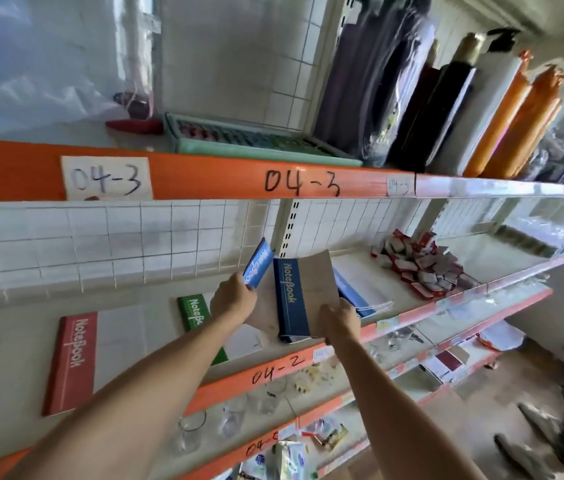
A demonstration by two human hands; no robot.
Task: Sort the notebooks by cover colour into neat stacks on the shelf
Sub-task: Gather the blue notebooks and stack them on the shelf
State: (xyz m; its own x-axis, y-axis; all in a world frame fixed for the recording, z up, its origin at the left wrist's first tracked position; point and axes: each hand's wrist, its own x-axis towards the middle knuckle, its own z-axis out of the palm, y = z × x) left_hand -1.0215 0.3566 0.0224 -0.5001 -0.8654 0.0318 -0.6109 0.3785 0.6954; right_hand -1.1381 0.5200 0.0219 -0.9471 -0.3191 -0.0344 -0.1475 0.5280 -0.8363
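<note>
Shelf marked 04-2 (275, 370), white deck, orange front edge. Left hand (232, 299) gripped a light blue notebook (258, 266), lifted and tilted up against the tiled back wall. Right hand (339, 322) held a dark blue notebook (291, 301) by its lower edge, a brown cover (318, 282) lying against it; whether that cover was a separate book I could not tell. Just right of these, more blue-edged notebooks (351, 292) lay flat on the deck. Left of the hands, a green notebook (194, 311) lay flat, partly behind the forearm; further left, well apart, a red notebook (72, 362). Far right on the same deck, a loose heap of small red-and-white packets (419, 268). Shelf below held clear drinking glasses (190, 431)
</note>
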